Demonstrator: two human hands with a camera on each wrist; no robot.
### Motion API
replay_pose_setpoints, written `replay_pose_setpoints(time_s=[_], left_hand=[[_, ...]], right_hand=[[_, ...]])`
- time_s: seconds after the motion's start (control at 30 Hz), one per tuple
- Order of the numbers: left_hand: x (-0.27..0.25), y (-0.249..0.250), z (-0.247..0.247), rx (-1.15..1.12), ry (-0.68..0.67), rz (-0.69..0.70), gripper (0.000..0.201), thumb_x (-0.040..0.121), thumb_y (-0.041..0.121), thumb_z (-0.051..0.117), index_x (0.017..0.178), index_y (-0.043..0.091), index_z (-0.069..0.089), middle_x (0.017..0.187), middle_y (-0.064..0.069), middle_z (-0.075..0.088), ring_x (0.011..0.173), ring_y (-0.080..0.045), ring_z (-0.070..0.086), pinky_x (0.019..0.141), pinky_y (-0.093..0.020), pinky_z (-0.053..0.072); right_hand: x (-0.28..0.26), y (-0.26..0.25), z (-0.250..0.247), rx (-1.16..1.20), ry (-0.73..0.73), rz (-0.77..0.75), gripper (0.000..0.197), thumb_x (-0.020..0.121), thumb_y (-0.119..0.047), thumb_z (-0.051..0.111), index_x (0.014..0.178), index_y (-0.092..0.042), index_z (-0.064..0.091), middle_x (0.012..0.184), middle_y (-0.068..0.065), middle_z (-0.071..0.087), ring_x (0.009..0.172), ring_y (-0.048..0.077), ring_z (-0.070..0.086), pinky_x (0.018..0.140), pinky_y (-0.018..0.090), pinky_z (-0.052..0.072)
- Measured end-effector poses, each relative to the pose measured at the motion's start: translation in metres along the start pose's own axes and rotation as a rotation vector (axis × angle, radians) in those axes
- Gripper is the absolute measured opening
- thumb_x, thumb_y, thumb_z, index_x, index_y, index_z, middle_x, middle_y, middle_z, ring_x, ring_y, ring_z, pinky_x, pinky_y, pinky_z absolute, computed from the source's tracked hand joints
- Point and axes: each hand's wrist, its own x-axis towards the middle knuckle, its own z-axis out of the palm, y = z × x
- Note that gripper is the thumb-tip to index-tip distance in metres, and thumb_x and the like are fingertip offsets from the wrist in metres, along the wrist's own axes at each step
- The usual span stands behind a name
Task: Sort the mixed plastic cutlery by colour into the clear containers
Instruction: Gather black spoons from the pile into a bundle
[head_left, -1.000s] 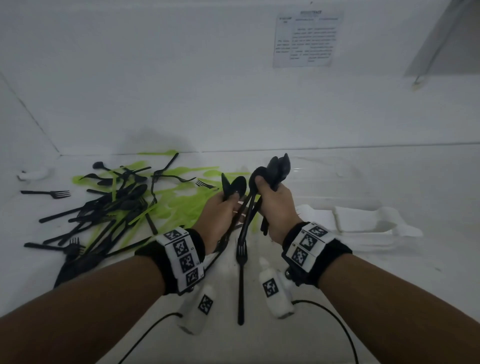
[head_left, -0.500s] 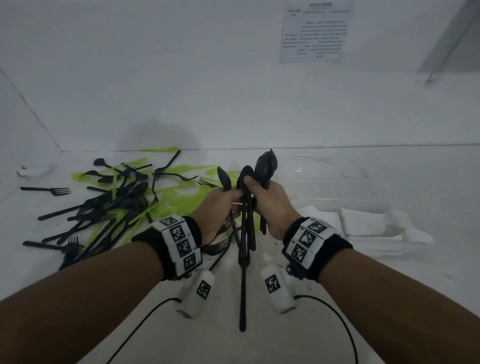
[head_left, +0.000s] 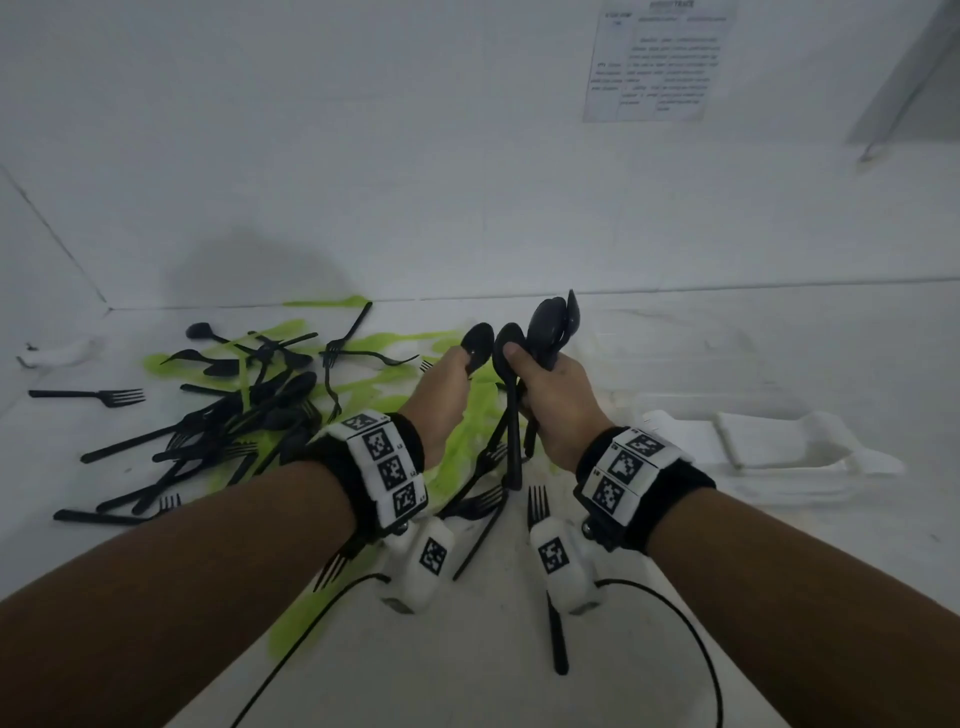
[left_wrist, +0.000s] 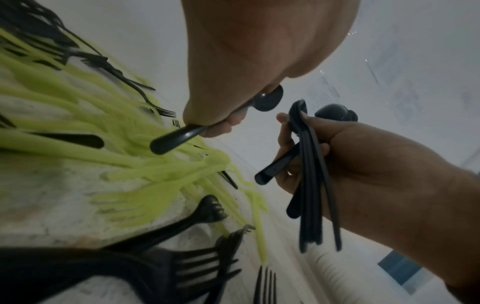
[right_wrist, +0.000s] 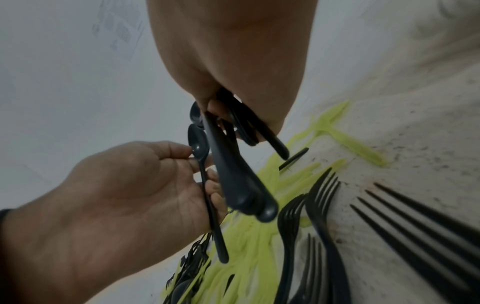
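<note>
My left hand (head_left: 451, 371) pinches a single black spoon (head_left: 479, 340) by its neck, bowl up; the left wrist view shows the same spoon (left_wrist: 269, 100). Just to its right, my right hand (head_left: 524, 374) grips a bundle of several black spoons (head_left: 551, 325), whose handles (right_wrist: 233, 174) hang down. The two hands are close together but apart. Under them, black forks (head_left: 483, 501) lie loose on the white table. A mixed pile of black cutlery (head_left: 234, 426) and lime green cutlery (head_left: 384, 395) covers the table to the left.
White foam trays (head_left: 769, 441) lie on the table at the right. Behind them a clear container (head_left: 691, 358) is only faintly visible. A lone black fork (head_left: 88, 396) lies far left. White walls enclose the back and left. Cables trail from the wrist cameras.
The hands have drawn slightly apart. The black forks that hung below them now lie on the table. The left hand holds only one spoon.
</note>
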Motion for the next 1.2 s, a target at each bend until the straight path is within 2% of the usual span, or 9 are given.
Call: replay_pose_setpoints(time_s=[0.07, 0.17, 0.33, 0.47, 0.63, 0.77, 0.93, 1.1, 1.2], left_hand=[[-0.001, -0.001, 0.002, -0.005, -0.097, 0.006, 0.019, 0.101, 0.027, 0.042, 0.085, 0.020, 0.048, 0.075, 0.001, 0.043, 0.060, -0.012, 0.035, 0.057, -0.027, 0.029], [-0.009, -0.004, 0.005, -0.023, -0.236, 0.030, 0.021, 0.100, 0.023, 0.043, 0.096, 0.019, 0.063, 0.078, 0.005, 0.062, 0.068, -0.009, 0.057, 0.064, -0.025, 0.044], [-0.011, -0.006, -0.004, -0.010, -0.302, 0.042, 0.028, 0.100, 0.012, 0.046, 0.121, 0.010, 0.064, 0.096, 0.002, 0.071, 0.077, -0.004, 0.068, 0.071, -0.025, 0.051], [-0.012, -0.006, -0.008, -0.029, -0.233, 0.040, 0.035, 0.097, 0.021, 0.049, 0.125, 0.001, 0.057, 0.094, -0.010, 0.063, 0.083, -0.021, 0.063, 0.070, -0.030, 0.048], [-0.005, -0.009, -0.015, -0.053, -0.065, 0.010, 0.018, 0.100, 0.015, 0.041, 0.114, 0.009, 0.051, 0.070, -0.001, 0.047, 0.052, -0.013, 0.042, 0.053, -0.028, 0.035], [-0.009, -0.003, -0.010, -0.052, -0.103, 0.050, 0.011, 0.098, 0.024, 0.051, 0.104, 0.015, 0.046, 0.075, 0.001, 0.040, 0.056, -0.011, 0.035, 0.055, -0.028, 0.030], [-0.015, -0.002, 0.007, 0.116, -0.136, 0.084, 0.038, 0.095, 0.026, 0.059, 0.124, 0.012, 0.039, 0.120, -0.008, 0.052, 0.103, -0.013, 0.057, 0.073, -0.029, 0.046], [-0.014, -0.007, 0.006, 0.113, -0.158, 0.097, 0.032, 0.097, 0.027, 0.058, 0.119, 0.008, 0.044, 0.100, -0.005, 0.051, 0.081, -0.015, 0.053, 0.066, -0.027, 0.042], [-0.014, -0.007, 0.005, 0.039, -0.174, 0.099, 0.041, 0.098, 0.031, 0.061, 0.128, 0.005, 0.051, 0.102, -0.003, 0.060, 0.084, -0.014, 0.056, 0.073, -0.028, 0.042]], right_hand=[[-0.001, 0.001, 0.006, -0.003, 0.015, -0.018, 0.014, 0.100, -0.021, 0.063, 0.095, -0.010, 0.070, 0.064, -0.010, 0.068, 0.060, 0.007, 0.063, 0.063, 0.026, 0.051], [-0.003, 0.003, 0.011, 0.020, 0.067, -0.034, 0.017, 0.099, -0.023, 0.065, 0.104, -0.009, 0.073, 0.096, 0.009, 0.078, 0.093, 0.027, 0.075, 0.089, 0.046, 0.059], [-0.013, 0.005, 0.011, 0.055, -0.005, -0.006, 0.024, 0.099, -0.026, 0.067, 0.110, -0.006, 0.074, 0.105, 0.014, 0.077, 0.100, 0.028, 0.074, 0.092, 0.043, 0.059], [-0.021, 0.001, 0.011, 0.041, -0.089, 0.052, 0.031, 0.098, -0.034, 0.068, 0.107, -0.005, 0.073, 0.089, 0.016, 0.071, 0.079, 0.026, 0.064, 0.075, 0.040, 0.051], [-0.023, -0.007, -0.002, -0.076, 0.072, 0.026, 0.025, 0.100, -0.033, 0.061, 0.105, -0.011, 0.072, 0.065, -0.003, 0.048, 0.050, 0.007, 0.041, 0.052, 0.022, 0.036], [-0.030, -0.001, -0.003, -0.292, -0.053, -0.045, 0.012, 0.100, -0.020, 0.055, 0.090, -0.013, 0.054, 0.064, -0.007, 0.035, 0.055, 0.009, 0.033, 0.054, 0.026, 0.029], [-0.040, -0.003, 0.011, -0.372, -0.173, -0.001, 0.034, 0.100, -0.010, 0.051, 0.131, -0.008, 0.038, 0.107, 0.003, 0.056, 0.084, 0.007, 0.054, 0.061, 0.019, 0.042], [-0.053, -0.020, 0.008, -0.318, -0.251, -0.063, 0.027, 0.093, 0.009, 0.037, 0.112, -0.006, 0.050, 0.075, -0.001, 0.045, 0.050, -0.004, 0.043, 0.048, 0.010, 0.035], [-0.054, -0.018, 0.004, -0.238, -0.238, -0.040, 0.018, 0.096, 0.002, 0.044, 0.106, -0.007, 0.055, 0.074, -0.002, 0.050, 0.060, 0.006, 0.047, 0.053, 0.020, 0.033]])
